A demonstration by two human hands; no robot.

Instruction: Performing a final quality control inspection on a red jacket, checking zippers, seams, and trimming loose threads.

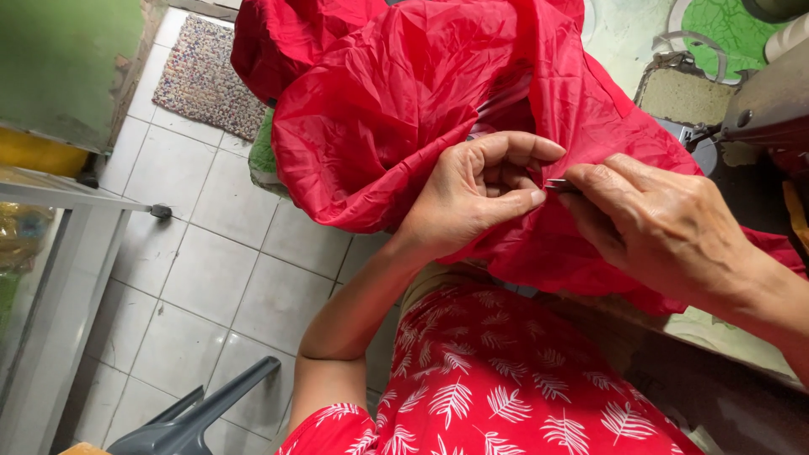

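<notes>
Crumpled shiny red fabric (404, 109) is heaped over the edge of a worn green-topped sewing table (725, 337), spilling toward the person's lap. Left hand (476, 194) is on the fabric's lower fold, fingers curled, thumb and forefinger pinching the cloth. Right hand (666, 227) is just beside it on the same fold, fingertips clamped on a small thin metal tool (559, 184) whose tip meets the fabric between both hands; tool type too small to tell. Grey sewing machine body (771, 105) stands on the table past the fabric. Red leaf-print dress (506, 379) is below the fabric. Woven multicolour mat (202, 80) lies on white floor tiles (211, 270), well away from the table.
</notes>
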